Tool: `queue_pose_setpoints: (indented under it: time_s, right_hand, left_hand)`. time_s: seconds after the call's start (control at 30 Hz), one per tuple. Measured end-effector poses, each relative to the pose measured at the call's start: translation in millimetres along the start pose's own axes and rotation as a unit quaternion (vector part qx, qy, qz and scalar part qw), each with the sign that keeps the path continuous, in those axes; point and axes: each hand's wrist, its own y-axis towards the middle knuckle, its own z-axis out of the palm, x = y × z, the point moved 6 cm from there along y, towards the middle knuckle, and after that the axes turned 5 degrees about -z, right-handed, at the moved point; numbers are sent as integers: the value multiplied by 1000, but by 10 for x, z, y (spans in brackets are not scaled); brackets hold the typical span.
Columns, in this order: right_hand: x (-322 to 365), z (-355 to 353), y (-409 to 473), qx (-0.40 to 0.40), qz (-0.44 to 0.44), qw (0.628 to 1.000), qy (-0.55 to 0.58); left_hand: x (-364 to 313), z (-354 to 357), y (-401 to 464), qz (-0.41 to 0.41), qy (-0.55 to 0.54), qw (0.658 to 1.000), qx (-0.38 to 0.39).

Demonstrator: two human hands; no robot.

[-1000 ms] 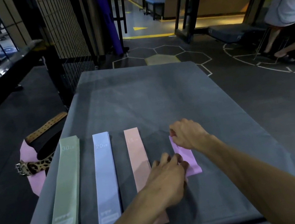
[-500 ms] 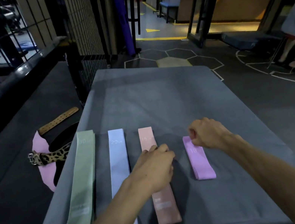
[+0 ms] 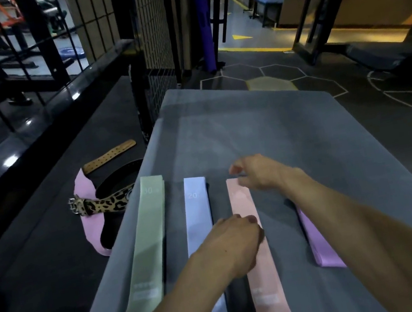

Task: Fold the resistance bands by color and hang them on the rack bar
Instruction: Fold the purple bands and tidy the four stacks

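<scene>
Hands [image 3: 231,244] [image 3: 257,171] over pink band [image 3: 260,270]; purple band [image 3: 322,245] beneath right forearm.

Grey table [image 3: 290,124] carries green [image 3: 144,252], blue [image 3: 198,226], pink [image 3: 260,270], seemingly folded purple bands [image 3: 321,245].

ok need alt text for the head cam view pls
Two bare hands reach over a peach resistance band on a grey table: the left hand at its middle, the right hand at its far end. Green and blue bands lie to the left, and a folded purple band to the right.
</scene>
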Motion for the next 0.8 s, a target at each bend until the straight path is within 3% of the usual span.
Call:
queue_pose_setpoints:
  time_s: [0.1,0.5,0.8]
  right_hand:
    - [46,76,155,53,9,998,-45]
    - [-26,56,346,64,34,997,-31]
    - [53,-93,66,-12,-47,999,-9]
  left_hand:
    - [41,-52,-21,-2,-28,1000,11]
    - [56,31,4,30,-21,999,14]
    - [82,-3,-12,4,-22,1000,9]
